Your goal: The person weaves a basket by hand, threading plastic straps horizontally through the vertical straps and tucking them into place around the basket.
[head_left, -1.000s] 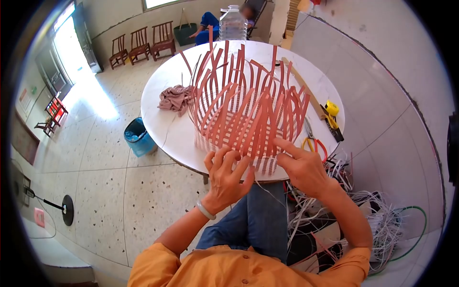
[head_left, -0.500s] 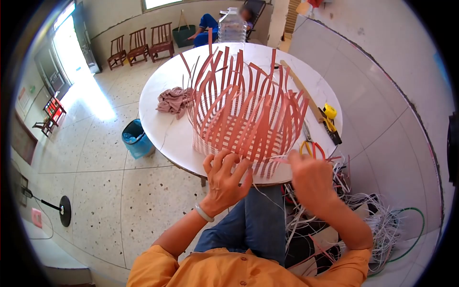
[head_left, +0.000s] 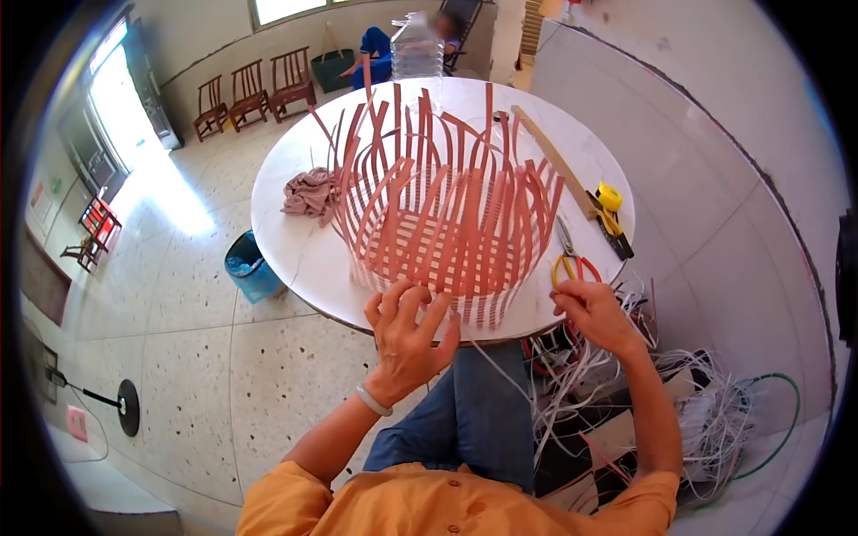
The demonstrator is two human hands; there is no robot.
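Observation:
A half-woven basket [head_left: 447,241] of red and white flat strips stands on the round white table, its loose red strip ends sticking upward. My left hand [head_left: 407,330] is at its near wall, fingers bent over the weave and thumb on the near side. To the right, apart from the basket, my right hand [head_left: 594,313] is closed with thumb and fingertips together; anything between them is too small to make out. Just beyond that hand lie scissors [head_left: 565,239] with one yellow and one red handle. A thin white strip [head_left: 500,368] hangs below the table edge between my hands.
On the table [head_left: 295,250] are a crumpled cloth [head_left: 310,193], a wooden strip [head_left: 554,161], a yellow tape measure [head_left: 609,196] and a clear jug [head_left: 417,52]. Loose strips [head_left: 715,411] pile at lower right. A blue-lined bin [head_left: 255,272] stands left; a person [head_left: 375,55] reclines behind.
My right hand has moved right and slightly away from the basket wall. The left hand stays at the near wall. The view has shifted slightly.

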